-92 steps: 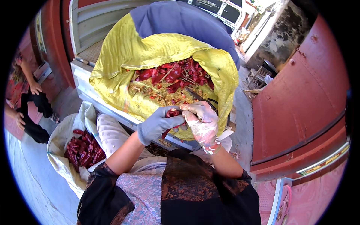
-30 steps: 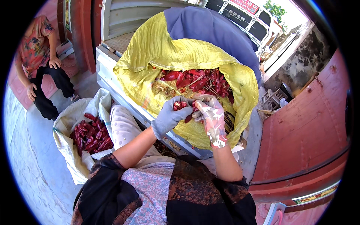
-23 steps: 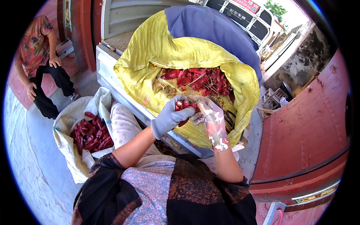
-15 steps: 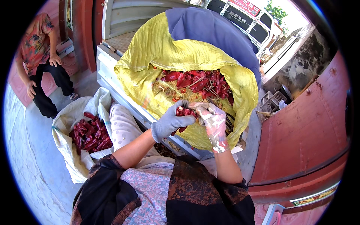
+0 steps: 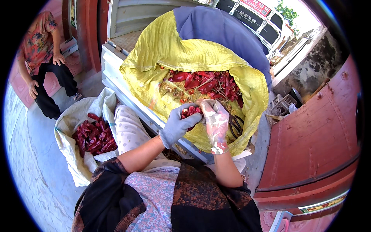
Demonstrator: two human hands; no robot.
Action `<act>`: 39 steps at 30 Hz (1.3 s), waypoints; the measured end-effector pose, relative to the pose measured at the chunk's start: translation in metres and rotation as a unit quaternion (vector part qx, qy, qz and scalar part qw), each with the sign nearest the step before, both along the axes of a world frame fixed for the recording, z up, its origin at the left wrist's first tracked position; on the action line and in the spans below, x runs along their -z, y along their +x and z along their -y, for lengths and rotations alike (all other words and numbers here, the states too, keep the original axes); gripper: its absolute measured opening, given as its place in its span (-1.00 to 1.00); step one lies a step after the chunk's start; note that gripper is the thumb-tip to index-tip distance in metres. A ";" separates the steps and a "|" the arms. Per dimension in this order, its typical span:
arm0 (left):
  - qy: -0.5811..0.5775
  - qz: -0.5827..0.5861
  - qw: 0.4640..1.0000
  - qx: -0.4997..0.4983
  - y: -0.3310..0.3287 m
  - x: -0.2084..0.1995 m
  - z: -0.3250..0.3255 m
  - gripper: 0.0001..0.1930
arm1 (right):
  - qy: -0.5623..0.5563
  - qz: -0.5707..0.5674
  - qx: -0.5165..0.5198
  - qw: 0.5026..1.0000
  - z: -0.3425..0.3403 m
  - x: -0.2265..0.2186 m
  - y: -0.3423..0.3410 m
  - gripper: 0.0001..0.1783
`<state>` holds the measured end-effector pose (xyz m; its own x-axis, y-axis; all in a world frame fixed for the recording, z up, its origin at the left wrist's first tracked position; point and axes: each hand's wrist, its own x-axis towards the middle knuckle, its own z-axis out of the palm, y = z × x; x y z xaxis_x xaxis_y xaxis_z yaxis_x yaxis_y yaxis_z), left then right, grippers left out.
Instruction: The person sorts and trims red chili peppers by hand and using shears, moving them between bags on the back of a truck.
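A yellow woven sack [image 5: 150, 50] gapes open at the rear of a pale metal truck bed [image 5: 114, 73]. Over the sack's near edge, the wearer's left hand [image 5: 179, 121], in a gray glove, has its fingers curled firmly around a small bunch of red chili peppers [image 5: 190, 111], whose ends show between thumb and fingers. The right hand [image 5: 215, 120], in a pink-and-white camouflage glove, is just beside it over the same edge, its fingers bent in toward the bunch; the tips are partly hidden, so one cannot tell how far they are closed or whether they grip anything.

Inside the yellow sack, a heap of stemmed red peppers [image 5: 208, 83] lies toward the far side, with yellowish seeds and scraps [image 5: 174, 92] at its left. Black looped handles [image 5: 235, 125] show at the sack's right inner side. Dark blue cloth [image 5: 220, 27] bulges up behind the sack.

To the left of the yellow sack and nearer the wearer, a white woven sack [image 5: 69, 150] holds more red peppers [image 5: 93, 136]. Farther left of it sits a person [image 5: 40, 46] in a floral top, and to its right stands a red metal door [image 5: 309, 135].
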<state>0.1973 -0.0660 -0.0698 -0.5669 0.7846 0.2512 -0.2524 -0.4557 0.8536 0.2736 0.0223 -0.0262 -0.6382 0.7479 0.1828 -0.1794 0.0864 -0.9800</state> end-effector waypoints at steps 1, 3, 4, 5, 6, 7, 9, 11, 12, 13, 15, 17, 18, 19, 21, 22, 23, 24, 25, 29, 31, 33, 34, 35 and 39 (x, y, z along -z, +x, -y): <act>-0.004 0.010 1.000 0.012 -0.001 -0.001 0.003 -0.71 | 0.040 0.003 -0.034 0.999 -0.001 0.006 0.002 -0.88; 0.014 0.048 0.998 0.027 0.001 0.006 0.004 -0.79 | 0.002 0.016 -0.066 0.998 0.003 0.000 0.007 -0.85; 0.026 0.047 0.998 0.032 -0.002 0.012 0.002 -0.81 | -0.017 0.023 -0.082 0.996 0.003 -0.002 0.009 -0.84; 0.038 0.046 0.997 0.039 -0.005 0.012 0.002 -0.83 | 0.001 -0.007 -0.104 0.995 0.001 0.001 0.011 -0.81; 0.050 0.046 0.997 0.046 -0.005 0.010 0.002 -0.85 | 0.014 -0.018 -0.109 0.994 -0.001 0.004 0.011 -0.81; 0.017 0.043 0.997 0.057 -0.004 0.007 0.006 -0.86 | 0.026 -0.030 -0.114 0.993 -0.002 0.007 0.012 -0.80; 0.023 0.039 0.998 0.048 -0.002 0.011 0.004 -0.84 | 0.042 -0.036 -0.132 0.990 -0.005 0.012 0.012 -0.79; 0.018 0.035 0.997 0.065 -0.003 0.012 0.006 -0.81 | 0.048 -0.022 -0.152 0.987 -0.007 0.011 0.017 -0.78; 0.010 0.033 0.996 0.085 -0.007 0.012 0.009 -0.80 | 0.038 0.020 -0.163 0.986 -0.007 0.006 0.020 -0.77; 0.002 0.031 0.994 0.106 -0.009 0.012 0.010 -0.79 | 0.028 0.063 -0.173 0.982 -0.006 -0.003 0.024 -0.77; 0.006 0.020 0.995 0.098 -0.010 0.012 0.006 -0.74 | -0.007 0.157 -0.171 0.973 -0.009 -0.025 0.033 -0.73; 0.027 0.020 0.993 0.112 -0.013 0.014 0.002 -0.70 | 0.100 0.084 -0.187 0.974 -0.019 -0.018 0.031 -0.70; 0.044 0.024 0.990 0.131 -0.015 0.017 -0.001 -0.69 | 0.156 0.066 -0.195 0.966 -0.024 -0.017 0.029 -0.68; 0.062 0.029 0.986 0.150 -0.017 0.018 -0.003 -0.69 | 0.211 0.046 -0.201 0.956 -0.028 -0.016 0.027 -0.66; 0.071 0.034 0.980 0.181 -0.014 0.014 0.002 -0.69 | 0.340 0.048 -0.247 0.906 -0.038 -0.018 0.022 -0.68; 0.075 0.037 0.977 0.196 -0.013 0.013 0.003 -0.70 | 0.402 0.049 -0.269 0.874 -0.040 -0.018 0.020 -0.68; 0.079 0.049 0.972 0.215 -0.014 0.013 0.005 -0.75 | 0.368 0.070 -0.275 0.885 -0.037 -0.019 0.020 -0.72; 0.083 0.073 0.966 0.235 -0.014 0.014 0.007 -0.77 | 0.362 0.042 -0.294 0.884 -0.038 -0.020 0.020 -0.72; 0.087 0.097 0.958 0.256 -0.014 0.015 0.009 -0.78 | 0.356 0.013 -0.312 0.881 -0.039 -0.021 0.021 -0.72; 0.060 0.157 0.937 0.307 -0.017 0.009 0.012 -0.88 | 0.385 -0.014 -0.280 0.879 -0.023 -0.027 0.022 -0.82; 0.046 0.166 0.941 0.290 -0.016 0.015 0.009 -0.94 | 0.304 0.053 -0.236 0.921 -0.017 -0.016 0.022 -0.90; 0.008 0.151 0.949 0.278 -0.014 0.014 0.009 -0.92 | 0.152 0.098 -0.207 0.962 -0.013 -0.009 0.024 -0.95; -0.011 0.143 0.952 0.272 -0.012 0.014 0.010 -0.91 | 0.092 0.106 -0.213 0.967 -0.015 -0.008 0.026 -0.94; -0.008 0.166 0.945 0.280 -0.008 0.016 0.009 -0.89 | 0.031 0.114 -0.215 0.969 -0.017 -0.007 0.029 -0.93; 0.012 0.111 0.970 0.216 -0.002 0.015 0.006 -0.89 | -0.075 0.119 -0.199 0.970 -0.018 -0.010 0.029 -0.88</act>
<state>0.1951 -0.0724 -0.0845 -0.2282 0.9566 0.1812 -0.6002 -0.2848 0.7474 0.3026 0.0400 -0.0163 -0.8923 0.4406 -0.0979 0.0645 -0.0902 -0.9938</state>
